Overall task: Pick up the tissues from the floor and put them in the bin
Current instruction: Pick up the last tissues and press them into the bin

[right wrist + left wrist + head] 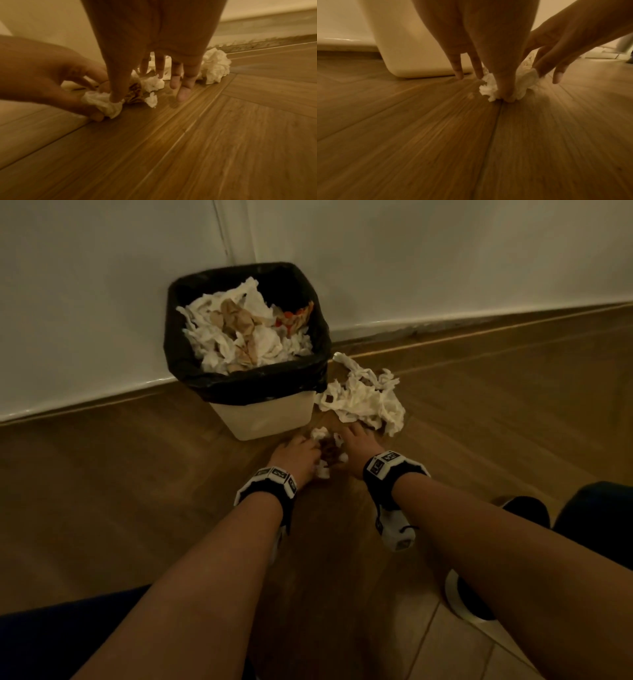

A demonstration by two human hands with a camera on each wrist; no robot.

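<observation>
A cream bin [270, 419] with a black liner stands against the wall, heaped with white and brown tissues. A large pile of white tissues [366, 402] lies on the wooden floor to its right. A small clump of white and brown tissues [325, 451] sits in front of the bin. My left hand [310, 455] pinches a white wad [102, 102] of this clump between thumb and curled fingers. My right hand [346, 445] reaches down beside it with fingers straight and spread; its thumb [116, 94] touches the same wad. A brown tissue [133, 94] lies between the hands.
The white wall and skirting board [85, 402] run right behind the bin. My dark-clad knees [596, 515] and a shoe [527, 508] are at the lower edges. Bare wooden floor [120, 491] stretches to the left and right of the hands.
</observation>
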